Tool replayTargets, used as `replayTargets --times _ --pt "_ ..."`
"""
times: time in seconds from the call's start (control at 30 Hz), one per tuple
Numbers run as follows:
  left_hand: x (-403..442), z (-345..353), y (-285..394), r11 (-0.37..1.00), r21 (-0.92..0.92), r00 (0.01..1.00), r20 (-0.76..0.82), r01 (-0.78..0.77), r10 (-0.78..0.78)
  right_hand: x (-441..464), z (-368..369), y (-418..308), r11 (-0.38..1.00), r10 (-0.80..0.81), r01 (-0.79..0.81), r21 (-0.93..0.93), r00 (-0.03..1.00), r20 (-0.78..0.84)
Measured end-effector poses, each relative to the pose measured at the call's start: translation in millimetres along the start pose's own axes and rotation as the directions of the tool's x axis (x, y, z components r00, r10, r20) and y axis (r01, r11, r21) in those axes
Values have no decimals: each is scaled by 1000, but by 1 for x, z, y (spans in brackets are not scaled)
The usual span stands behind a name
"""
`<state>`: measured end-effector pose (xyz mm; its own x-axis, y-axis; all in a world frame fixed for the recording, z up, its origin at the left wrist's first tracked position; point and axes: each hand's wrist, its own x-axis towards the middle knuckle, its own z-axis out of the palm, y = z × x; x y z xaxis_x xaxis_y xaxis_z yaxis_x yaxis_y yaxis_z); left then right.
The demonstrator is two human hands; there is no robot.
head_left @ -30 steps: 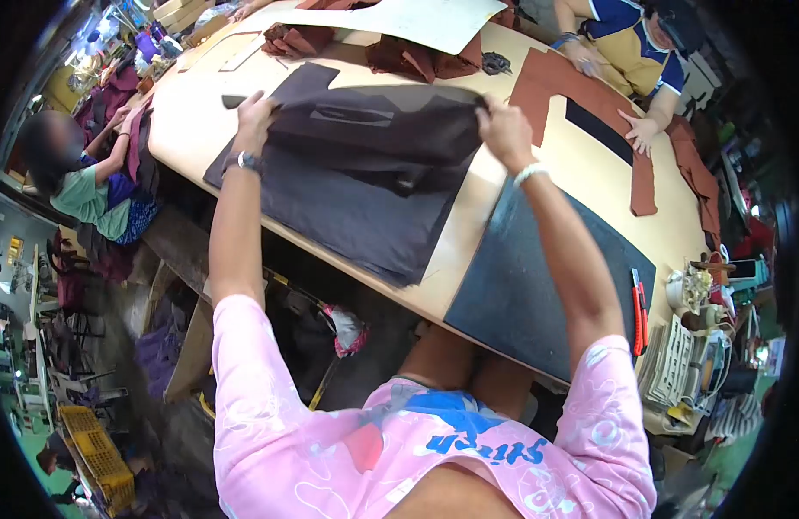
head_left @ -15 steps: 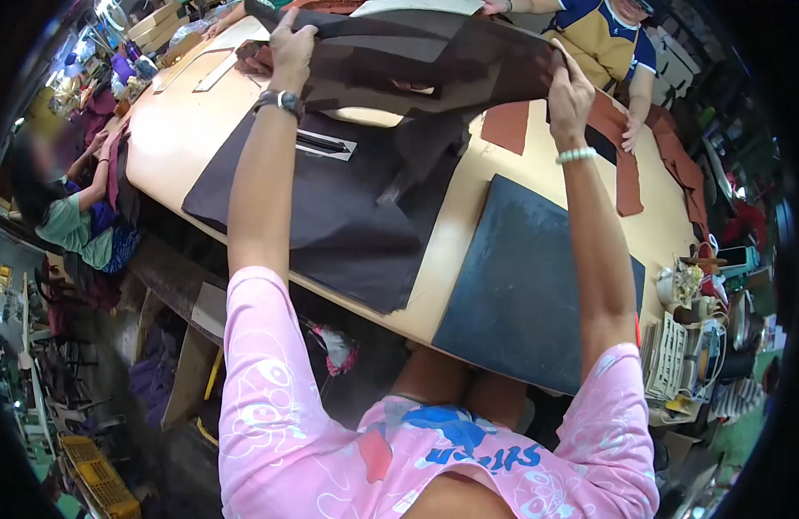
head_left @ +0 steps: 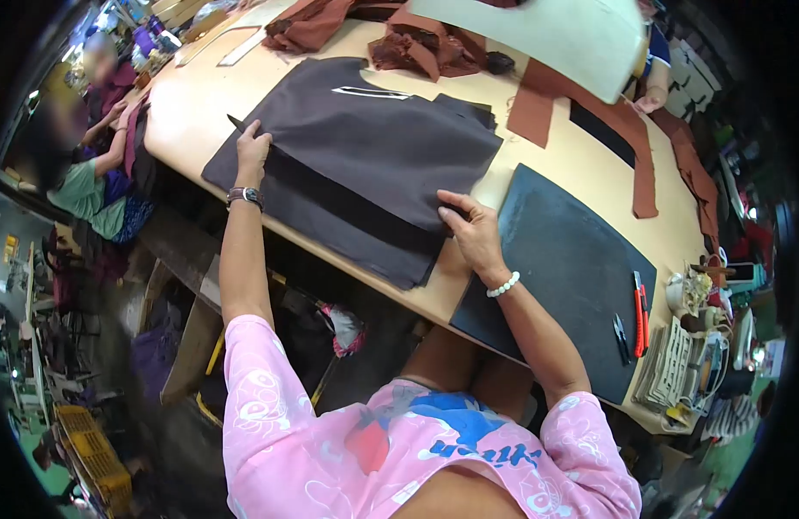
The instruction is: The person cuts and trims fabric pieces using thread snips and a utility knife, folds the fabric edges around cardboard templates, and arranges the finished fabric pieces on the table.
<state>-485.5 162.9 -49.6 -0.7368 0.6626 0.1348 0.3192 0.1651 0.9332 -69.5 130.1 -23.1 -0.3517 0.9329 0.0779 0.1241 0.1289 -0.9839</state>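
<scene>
A dark brown-black fabric panel (head_left: 365, 130) lies over a stack of similar dark fabric (head_left: 347, 251) on the table, its near edge raised a little. My left hand (head_left: 253, 151) is closed on the panel's left corner. At the right corner, my right hand (head_left: 475, 232) pinches the edge between thumb and fingers. Near the far side of the panel, a narrow slot (head_left: 369, 92) shows something white in it. A dark cutting mat (head_left: 555, 268) lies to the right of my right hand.
Small snips (head_left: 622, 339) and a red-handled cutter (head_left: 639, 316) rest on the mat. Rust-brown fabric pieces (head_left: 529, 117) and a large white sheet (head_left: 546, 39) are across the table (head_left: 183, 112). A co-worker's hand (head_left: 652, 99) is at far right; other people sit at left.
Both hands have come down and toward me, bringing the dark panel from the air onto the stack. The white sheet at the far side is now higher and nearer the co-worker.
</scene>
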Motion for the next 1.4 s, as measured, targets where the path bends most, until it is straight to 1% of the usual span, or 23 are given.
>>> replayTargets --times 0.03,0.13,0.17,0.27,0.3,0.37,0.43,0.47,0.53,0.57,0.63,0.67,0.73,0.77,0.87,0.93,1.0,1.07,1.1,1.2,1.23,1.33,1.4 --pt "-1 -7 -12 997 60 999 -9 42 -41 -2 4 3 997 -45 48 -64 998 48" --pt "-6 -27 -35 986 163 994 -101 -26 43 -9 14 4 966 -162 190 -176 974 161" --pt "-8 -34 -38 988 150 994 -108 28 -12 -10 16 3 950 -203 240 -201 961 188" --pt "-8 -50 -56 970 245 974 -219 -10 65 -18 24 6 975 -83 134 -179 961 263" --pt "-13 -55 -51 977 212 974 -225 16 33 -20 28 12 984 -67 108 -142 960 271" --pt "-28 -63 -36 987 149 973 -227 66 -31 -25 31 8 968 -63 130 -213 954 294" --pt "-21 -68 -46 955 297 962 -268 31 52 -26 32 3 951 -32 126 -282 948 315" --pt "-18 -70 -52 930 368 955 -282 16 95 -26 32 4 944 -51 148 -294 948 313" --pt "-23 -70 -46 919 391 953 -262 -40 153 -26 32 5 929 -88 189 -318 948 305" --pt "-25 -71 -43 913 402 951 -250 -70 183 -26 32 4 931 -74 174 -320 950 304" --pt "-27 -74 -39 913 398 962 -199 -94 186 -26 32 2 935 -44 144 -324 954 297" --pt "-27 -74 -37 912 395 967 -171 -110 190 -26 32 4 931 -67 166 -325 953 295" --pt "-25 -64 -43 707 697 905 -215 -121 366 -24 32 7 920 -120 213 -329 952 281" --pt "-25 -57 -46 563 822 888 -191 -89 418 -24 31 5 921 -98 198 -336 952 291" --pt "-69 -9 24 543 802 899 -19 -247 438 -23 31 -1 927 -43 154 -342 950 309" --pt "-79 37 36 550 717 861 138 -428 490 -22 31 1 936 -27 131 -326 952 306" --pt "-86 83 40 574 650 862 303 -498 406 -23 31 6 946 -62 154 -287 950 306" --pt "-88 121 37 626 600 867 341 -498 363 -23 30 12 949 -111 193 -251 946 305" --pt "-91 131 40 651 595 881 360 -470 307 -24 29 8 955 -78 161 -247 946 313" --pt "-88 149 36 642 628 898 303 -440 319 -25 28 5 959 -67 152 -239 942 328" --pt "-87 151 35 631 641 899 299 -438 321 -25 27 3 959 -34 127 -255 939 341" --pt "-88 152 33 627 631 888 286 -458 361 -27 27 -2 946 -137 207 -251 953 270" --pt "-84 155 32 627 600 866 296 -496 402 -26 26 -1 970 -130 161 -184 977 171"
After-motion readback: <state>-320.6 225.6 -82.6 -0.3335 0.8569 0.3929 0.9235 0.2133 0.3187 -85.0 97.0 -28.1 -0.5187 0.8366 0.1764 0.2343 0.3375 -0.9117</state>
